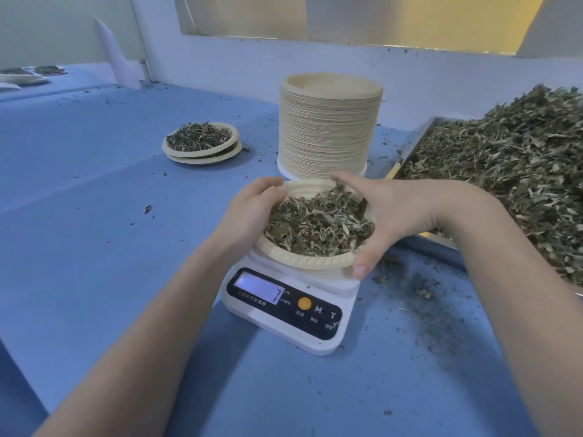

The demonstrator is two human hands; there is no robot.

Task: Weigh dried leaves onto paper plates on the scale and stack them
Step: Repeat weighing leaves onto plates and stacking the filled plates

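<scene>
Because the plate (310, 260) of dried leaves (318, 225) sits on the scale (284, 313), both hands cup it: left hand (252, 212) fingers curl over its rim, right hand (385, 216) fingers grip its other side. Filled plates (202, 149) wait left of the scale on the bench (94, 216).

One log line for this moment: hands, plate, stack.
hands: left and right grip plate rim | plate: on scale, leaves in it | filled stack: far left

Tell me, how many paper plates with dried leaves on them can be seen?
3: one round beige paper plate on the white scale between both hands, and two stacked plates at the far left; the lower one's leaves are hidden.
</scene>
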